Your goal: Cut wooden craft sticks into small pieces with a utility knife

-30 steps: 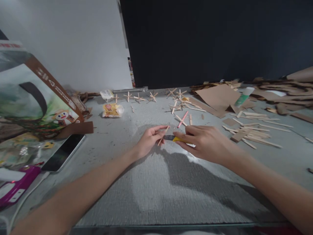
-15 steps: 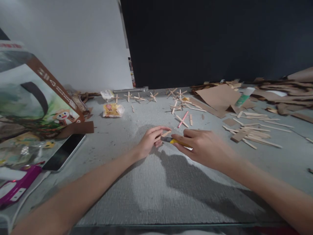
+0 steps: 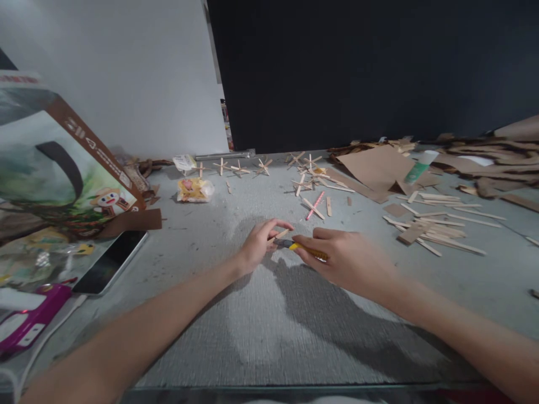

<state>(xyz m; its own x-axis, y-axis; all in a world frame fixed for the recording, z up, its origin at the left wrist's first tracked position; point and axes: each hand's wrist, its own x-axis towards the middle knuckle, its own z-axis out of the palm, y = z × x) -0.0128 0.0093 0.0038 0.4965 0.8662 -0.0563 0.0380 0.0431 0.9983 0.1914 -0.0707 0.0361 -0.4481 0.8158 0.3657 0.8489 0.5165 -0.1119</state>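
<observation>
Over the middle of the grey table, my left hand [image 3: 257, 244] pinches a short wooden craft stick [image 3: 280, 234] between thumb and fingers, its free end pointing right. My right hand [image 3: 343, 252] is wrapped around a yellow utility knife [image 3: 309, 250]. The knife's grey tip reaches left to the stick, close to the left fingertips; whether the blade bites into the wood cannot be made out. Beyond the hands lie a stick crossed over a pink striped straw [image 3: 315, 206] and a short loose stick [image 3: 329, 206].
Star-shaped stick pieces [image 3: 239, 168] stand along the back. Loose sticks [image 3: 446, 230] and a glue tube [image 3: 421, 166] lie to the right, near brown cardboard [image 3: 374, 168]. A snack packet [image 3: 195, 191], a phone [image 3: 112, 262], a purple glue gun [image 3: 36, 317] and a printed bag [image 3: 63, 163] occupy the left.
My right hand has turned slightly and shifted a little left and down with the knife. The stick in my left hand has tilted and moved slightly left. Everything else stays put.
</observation>
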